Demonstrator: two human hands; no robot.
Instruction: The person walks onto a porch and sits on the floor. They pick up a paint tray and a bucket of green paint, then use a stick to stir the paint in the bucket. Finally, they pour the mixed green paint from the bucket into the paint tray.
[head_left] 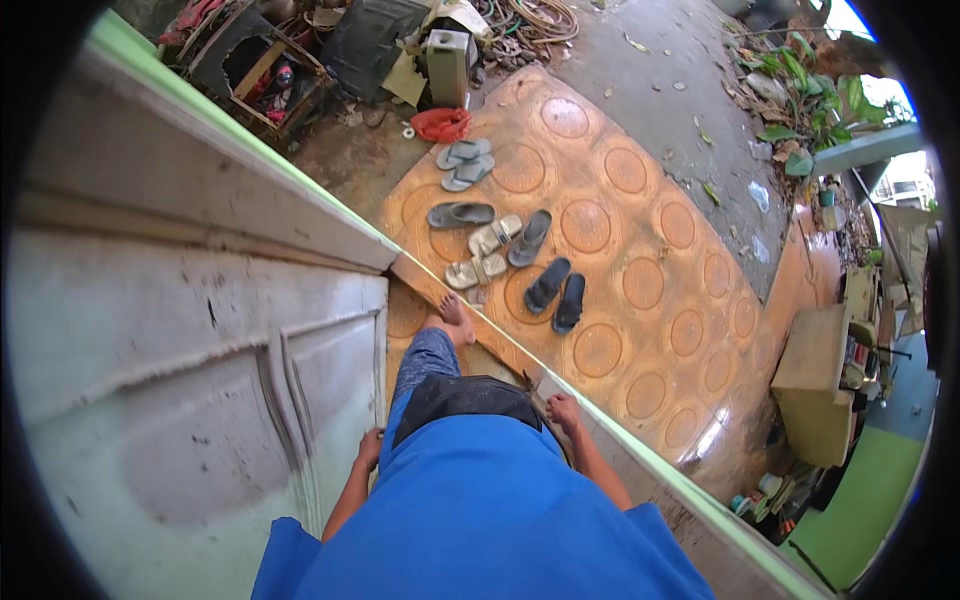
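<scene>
My right hand [564, 410] hangs at my right side, near the door frame [600, 415], with its fingers curled in and nothing visible in them. On the other side, my left hand [371, 449] is down by my thigh, close to the edge of the whitish panelled door [345, 370]; its fingers are mostly hidden. One bare foot [457, 318] steps at the wooden threshold [500, 345]. Just beyond it lie grey flip-flops [468, 177], beige strap sandals [483, 254], dark grey slip-ons [530, 238] and black slides [555, 295].
Orange tiles with raised circles [600, 270] cover the step outside. A red plastic bag [440, 124] and a concrete block [447, 68] stand at its far left, near a broken cabinet [260, 70]. Plants [800, 85] grow at far right; a cream box-like unit [815, 385] stands right.
</scene>
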